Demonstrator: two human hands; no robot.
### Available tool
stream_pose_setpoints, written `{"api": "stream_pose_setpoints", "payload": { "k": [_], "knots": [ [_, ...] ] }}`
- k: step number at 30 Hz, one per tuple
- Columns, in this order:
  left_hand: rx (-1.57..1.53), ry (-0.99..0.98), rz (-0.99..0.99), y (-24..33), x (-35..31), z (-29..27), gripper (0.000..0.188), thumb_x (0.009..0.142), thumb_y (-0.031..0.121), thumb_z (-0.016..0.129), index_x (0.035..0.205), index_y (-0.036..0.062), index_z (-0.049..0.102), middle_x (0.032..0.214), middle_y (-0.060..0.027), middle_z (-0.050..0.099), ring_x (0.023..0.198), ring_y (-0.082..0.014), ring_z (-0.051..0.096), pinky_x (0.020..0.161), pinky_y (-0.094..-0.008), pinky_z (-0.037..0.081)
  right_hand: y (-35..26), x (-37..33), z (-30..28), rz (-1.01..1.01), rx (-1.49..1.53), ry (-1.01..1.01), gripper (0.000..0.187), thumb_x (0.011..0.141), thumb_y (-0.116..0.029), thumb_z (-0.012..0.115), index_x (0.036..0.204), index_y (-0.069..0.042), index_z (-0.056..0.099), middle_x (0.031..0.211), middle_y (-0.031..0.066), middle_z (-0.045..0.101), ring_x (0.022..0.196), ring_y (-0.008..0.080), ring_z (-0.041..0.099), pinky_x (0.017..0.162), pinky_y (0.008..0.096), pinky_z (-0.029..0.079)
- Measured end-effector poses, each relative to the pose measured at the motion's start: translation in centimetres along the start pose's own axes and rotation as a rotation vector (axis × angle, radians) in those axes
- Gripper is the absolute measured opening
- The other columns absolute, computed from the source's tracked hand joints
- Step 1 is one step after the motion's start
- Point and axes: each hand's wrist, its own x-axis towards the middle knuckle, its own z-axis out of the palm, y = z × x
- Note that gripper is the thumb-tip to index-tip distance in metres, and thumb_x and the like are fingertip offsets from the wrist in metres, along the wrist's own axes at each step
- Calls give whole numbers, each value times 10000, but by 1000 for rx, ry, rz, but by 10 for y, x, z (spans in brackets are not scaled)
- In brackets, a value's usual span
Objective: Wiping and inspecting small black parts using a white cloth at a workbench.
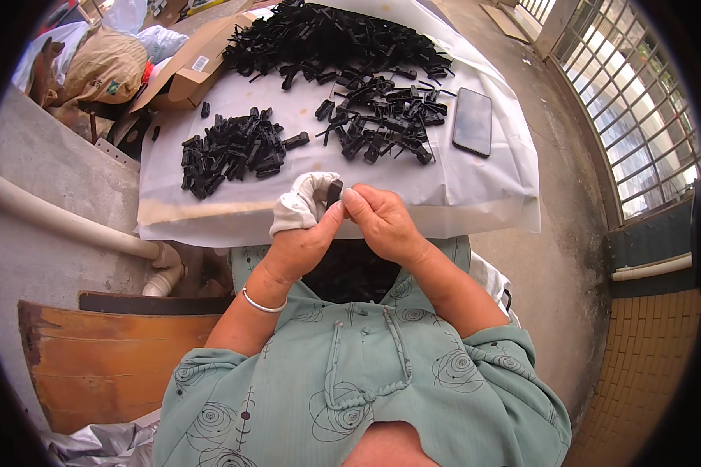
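Both hands' fingers [349, 201] pinching black clip [334, 191]

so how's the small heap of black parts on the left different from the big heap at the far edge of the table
The small heap sits on the left, nearer the person; the big heap spreads along the far edge beside the cardboard box. The small heap is compact, its short, blocky pieces packed close; the big heap is much larger and looks more tangled. Both are black plastic parts lying on the white sheet.
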Motion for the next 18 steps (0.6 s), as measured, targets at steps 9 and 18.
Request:
{"api": "stream_pose_setpoints", "payload": {
  "k": [9, 18],
  "knots": [
    [-551, 44, -391, 6, 2, -12, 301, 909, 56, 479, 1197, 74, 392, 844, -41, 556, 524, -49, 417, 451, -180, 346, 8, -5, -12, -242, -310, -58, 67, 802, -70, 612, 843, -17, 608, 625, 85, 515, 538, 179, 487, 533, 310, 411],
    [-564, -320, -487, 24, -3, -9, 310, 885, 88, 367, 1190, 56, 415, 758, -12, 499, 511, -41, 382, 446, -177, 319, -7, 0, -6, -448, -283, 109, 130, 771, -23, 654, 876, -27, 579, 640, 65, 521, 522, 163, 481, 489, 259, 392]
  ]
}}
